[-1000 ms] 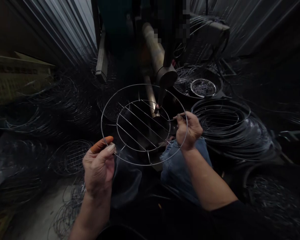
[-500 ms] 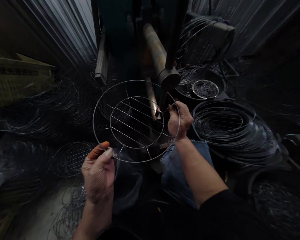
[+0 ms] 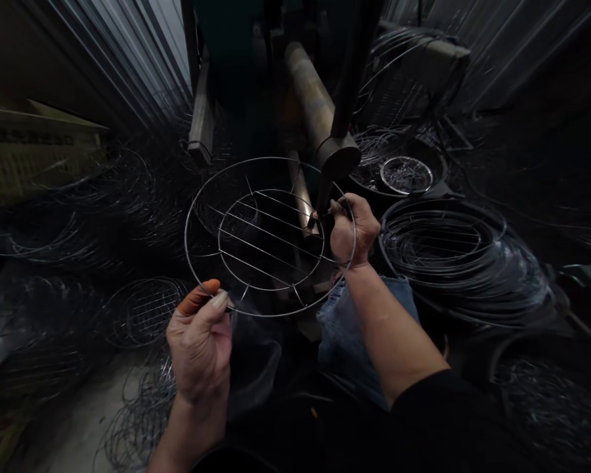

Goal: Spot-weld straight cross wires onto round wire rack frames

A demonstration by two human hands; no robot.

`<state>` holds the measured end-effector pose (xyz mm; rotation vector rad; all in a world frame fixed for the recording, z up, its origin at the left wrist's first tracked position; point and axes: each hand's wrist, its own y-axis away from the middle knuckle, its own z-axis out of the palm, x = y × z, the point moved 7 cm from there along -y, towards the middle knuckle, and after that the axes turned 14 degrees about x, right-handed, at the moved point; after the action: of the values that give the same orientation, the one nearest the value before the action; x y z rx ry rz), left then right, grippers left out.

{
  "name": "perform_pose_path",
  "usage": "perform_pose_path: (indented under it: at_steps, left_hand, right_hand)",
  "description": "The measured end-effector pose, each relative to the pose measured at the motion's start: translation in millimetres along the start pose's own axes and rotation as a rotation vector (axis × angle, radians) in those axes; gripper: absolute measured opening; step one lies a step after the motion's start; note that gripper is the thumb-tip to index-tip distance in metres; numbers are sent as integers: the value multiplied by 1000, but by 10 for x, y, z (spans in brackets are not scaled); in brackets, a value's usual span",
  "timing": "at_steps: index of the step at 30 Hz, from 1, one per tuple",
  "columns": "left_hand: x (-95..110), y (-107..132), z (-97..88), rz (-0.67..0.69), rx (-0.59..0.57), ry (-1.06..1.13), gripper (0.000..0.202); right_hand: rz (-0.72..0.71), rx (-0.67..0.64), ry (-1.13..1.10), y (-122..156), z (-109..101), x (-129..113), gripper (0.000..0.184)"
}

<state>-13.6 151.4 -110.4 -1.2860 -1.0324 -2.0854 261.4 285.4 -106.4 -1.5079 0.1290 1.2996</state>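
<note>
A round wire rack, with an outer ring, a smaller inner ring and parallel bars across it, is held up in front of me. My left hand, an orange cover on one finger, pinches the outer ring at the near left. At the right side my right hand is closed, its fingertips inside the outer ring and pinching what looks like a short piece of wire, mostly hidden. Beside those fingertips, the rack's right side is at the copper-coloured tip of a machine, between an upper rod and the lower bar.
A thick metal cylinder juts toward me above the rack. To the right lie a stack of wire rings and a pan with a small bowl. Wire racks lie at left, near a yellow crate.
The rack and my left hand have shifted slightly right and up in view. My right fingertips have risen a little beside the machine tip. Both hands keep their grip.
</note>
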Motion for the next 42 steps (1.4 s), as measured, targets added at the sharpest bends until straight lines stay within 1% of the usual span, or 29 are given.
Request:
perform_pose_path:
  at_steps: [4, 8, 10, 12, 14, 16, 19, 21, 22, 24, 26, 27, 31, 33, 36, 39, 42]
  left_hand:
    - [2, 12, 6, 9, -12, 1, 28]
    - [2, 17, 14, 17, -18, -11, 27]
    - [5, 14, 22, 34, -29, -11, 25]
    - [3, 8, 26, 48, -40, -5, 24]
    - [-9, -1, 24, 51, -52, 1, 24]
    - [-19, -6, 19, 49, -64, 10, 25]
    - [-25, 7, 32, 36, -88, 33, 27]
    - [-13, 30, 55, 34, -105, 47, 26]
    - [-1, 45, 69, 36, -113, 51, 26]
    - [32, 74, 94, 47, -131, 58, 25]
    - [75, 100, 111, 67, -164, 60, 26]
    - [100, 108, 110, 84, -179, 61, 26]
    - [156, 101, 35, 155, -197, 50, 26]
    - [122, 81, -11, 163, -197, 44, 28]
    - [8, 54, -46, 136, -202, 48, 30]
    - [-101, 43, -41, 118, -210, 53, 30]
    - [-157, 41, -32, 122, -205, 56, 30]
  right_hand:
    - [20, -29, 63, -4, 20, 1, 6]
    - [26, -39, 68, -20, 38, -27, 9]
    - [71, -60, 58, -34, 38, 8, 10]
    - [146, -108, 11, -40, 14, 68, 10]
    - [237, -167, -72, -29, -68, 116, 12]
    - [329, -240, -167, 13, -208, 115, 15]
    - [464, -407, -243, 159, -440, 27, 20]
    - [475, -480, -219, 250, -579, -66, 21]
    - [467, -476, -203, 278, -638, -101, 19]
    - [468, -396, -201, 307, -728, -133, 15]
    - [503, -307, -229, 346, -766, -123, 13]
    - [518, -288, -235, 376, -764, -115, 13]
    - [576, -296, -240, 526, -733, -100, 15]
    - [615, -274, -263, 583, -738, -87, 16]
    - [644, -221, -263, 612, -743, -46, 19]
    - [629, -191, -260, 585, -723, 1, 17]
    - [606, -191, -267, 555, -691, 36, 17]
